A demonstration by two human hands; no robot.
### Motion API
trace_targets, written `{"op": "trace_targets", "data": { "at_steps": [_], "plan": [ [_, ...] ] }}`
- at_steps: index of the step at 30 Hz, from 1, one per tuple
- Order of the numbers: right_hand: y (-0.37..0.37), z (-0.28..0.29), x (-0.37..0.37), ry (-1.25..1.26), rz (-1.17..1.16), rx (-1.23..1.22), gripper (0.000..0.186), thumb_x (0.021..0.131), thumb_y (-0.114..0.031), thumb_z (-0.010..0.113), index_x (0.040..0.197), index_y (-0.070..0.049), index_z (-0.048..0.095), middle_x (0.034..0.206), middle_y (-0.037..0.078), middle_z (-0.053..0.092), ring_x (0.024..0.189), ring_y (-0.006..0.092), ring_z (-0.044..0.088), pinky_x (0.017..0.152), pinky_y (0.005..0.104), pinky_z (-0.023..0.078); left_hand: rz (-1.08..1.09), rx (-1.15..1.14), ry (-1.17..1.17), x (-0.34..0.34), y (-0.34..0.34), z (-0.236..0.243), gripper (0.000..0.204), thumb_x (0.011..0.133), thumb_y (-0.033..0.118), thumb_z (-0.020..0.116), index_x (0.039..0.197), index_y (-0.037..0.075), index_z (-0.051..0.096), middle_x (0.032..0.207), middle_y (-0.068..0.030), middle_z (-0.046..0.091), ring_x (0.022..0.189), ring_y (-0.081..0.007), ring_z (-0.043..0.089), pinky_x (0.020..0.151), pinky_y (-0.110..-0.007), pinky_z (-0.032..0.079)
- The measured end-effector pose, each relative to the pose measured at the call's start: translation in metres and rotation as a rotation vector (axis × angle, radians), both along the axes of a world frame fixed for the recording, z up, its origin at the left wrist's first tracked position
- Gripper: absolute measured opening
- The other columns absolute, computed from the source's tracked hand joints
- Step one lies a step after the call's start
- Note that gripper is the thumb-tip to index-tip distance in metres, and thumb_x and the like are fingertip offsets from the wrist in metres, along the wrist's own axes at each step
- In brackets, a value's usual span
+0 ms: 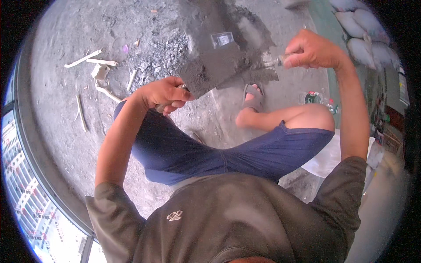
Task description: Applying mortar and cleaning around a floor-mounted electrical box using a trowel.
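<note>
My left hand [166, 94] is closed around the handle of a wide, flat trowel with a mortar-smeared blade [206, 72]. A lump of dark grey mortar [193, 74] lies on the blade near my fingers. My right hand [313, 50] grips the short handle of a scraper, held with its mortar-covered blade [263, 75] at the far end of the trowel. The two blades overlap in this view; whether they touch I cannot tell. Behind them a dark patch of wet mortar [197, 22] covers the floor, with a clear plastic box [222, 39] on it.
Grey rubble [160, 57] lies left of the mortar, and white plastic pipe pieces [101, 62] are scattered further left. By my right knee a clear bottle [313, 97] lies on the floor. Stacked white sacks [362, 26] stand far right. A window [35, 201] borders the left.
</note>
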State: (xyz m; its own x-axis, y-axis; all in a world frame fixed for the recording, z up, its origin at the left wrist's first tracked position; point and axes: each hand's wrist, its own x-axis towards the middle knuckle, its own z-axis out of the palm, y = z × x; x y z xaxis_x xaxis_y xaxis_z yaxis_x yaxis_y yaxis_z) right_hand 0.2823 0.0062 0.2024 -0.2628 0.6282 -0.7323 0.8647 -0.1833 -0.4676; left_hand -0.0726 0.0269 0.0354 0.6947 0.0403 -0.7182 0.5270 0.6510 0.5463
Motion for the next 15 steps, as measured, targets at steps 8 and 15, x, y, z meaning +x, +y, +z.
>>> {"op": "trace_targets", "data": {
  "at_steps": [8,15],
  "plan": [
    [-0.002,-0.001,-0.010,-0.078,0.084,-0.049,0.036,0.073,-0.031,0.068,0.057,-0.001,0.055,0.045,0.001,0.043,0.042,0.0089,0.042,0.039,0.0271,0.032,-0.077,-0.061,-0.083,0.019,-0.001,0.004,0.016,0.079,0.016,0.066,0.077,0.008,0.053,0.050,0.0017,0.042,0.037,-0.0096,0.041,0.033,-0.026,0.032],
    [-0.001,-0.012,-0.014,-0.011,0.119,-0.054,0.037,0.073,-0.031,0.068,0.057,-0.001,0.055,0.045,0.002,0.043,0.042,0.0088,0.042,0.040,0.0274,0.033,-0.083,-0.062,-0.138,0.024,-0.004,-0.003,0.016,0.082,0.019,0.063,0.077,0.008,0.052,0.049,0.0026,0.041,0.037,-0.0086,0.040,0.033,-0.024,0.031]
  ]
}}
